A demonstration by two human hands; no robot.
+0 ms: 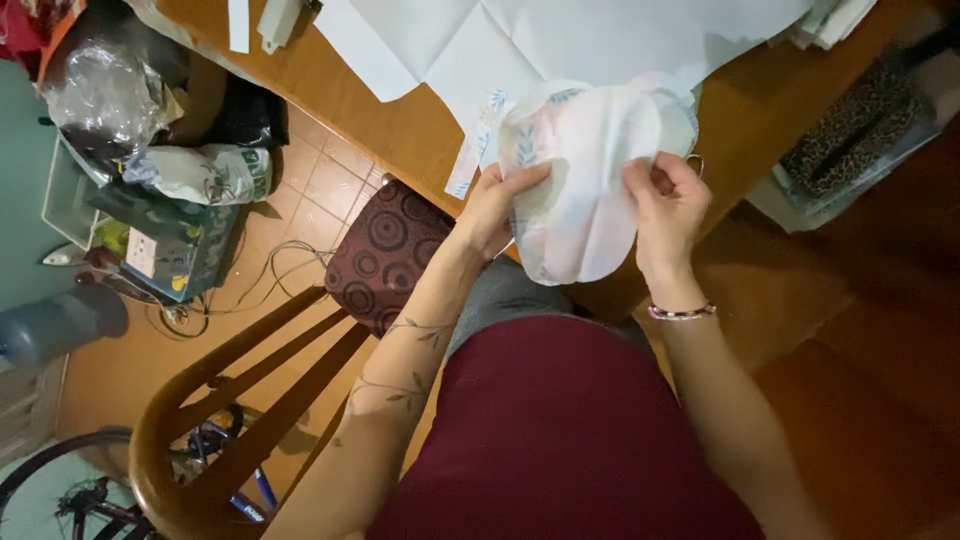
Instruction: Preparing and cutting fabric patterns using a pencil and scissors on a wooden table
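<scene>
I hold a rounded white fabric piece (585,170) with faint leaf print up in front of me, over the edge of a wooden table (400,120). My left hand (495,205) pinches its left edge, thumb on top. On the right side, my right hand (668,205) grips the fabric with bent fingers; a bead bracelet (682,313) circles that wrist. Large white paper sheets (560,40) lie on the table just behind the fabric.
A wooden chair (230,400) with a dark patterned cushion (385,255) stands at my left. Bags and plastic-wrapped things (150,150) pile on the tiled floor at left, with cables and a bicycle wheel (60,495). A leopard-print item (860,125) lies at right.
</scene>
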